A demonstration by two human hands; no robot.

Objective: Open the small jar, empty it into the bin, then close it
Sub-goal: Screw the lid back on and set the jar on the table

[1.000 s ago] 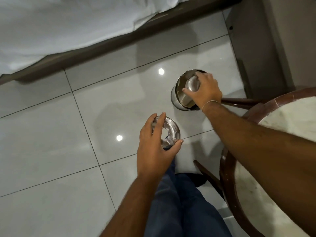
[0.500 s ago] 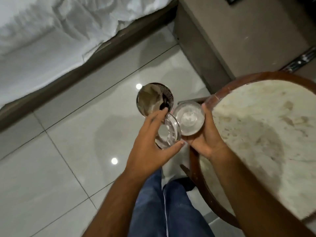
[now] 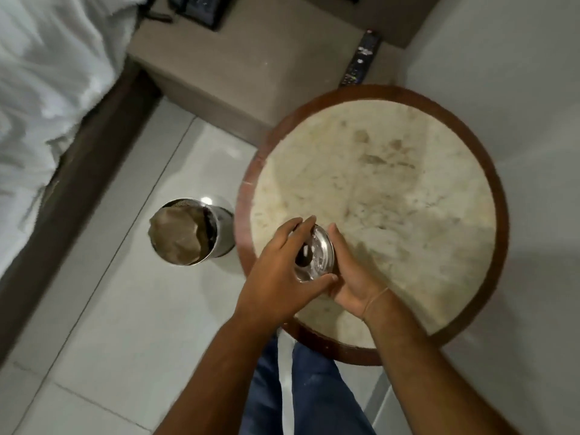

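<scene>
A round shiny lid point(image 3: 317, 255) with a dark knob sits on top of the small jar, whose body is hidden between my hands. My left hand point(image 3: 279, 277) grips the lid from the left and top. From the right side, my right hand point(image 3: 351, 277) cups the jar. Both hands are over the near left edge of the round marble-topped table point(image 3: 392, 189). The steel bin point(image 3: 188, 230), lined with a brown bag, stands on the floor left of the table.
A bed with white sheets point(image 3: 40, 89) and a dark wooden frame runs along the left. A beige bedside unit point(image 3: 251, 67) stands behind the table, with a remote control point(image 3: 361, 58) on it. My legs in blue jeans point(image 3: 307, 387) show below.
The jar and lid were apart over the floor beside the bin half a second ago. Now both hands have come over the table edge and the lid is on the jar. The view has swung right.
</scene>
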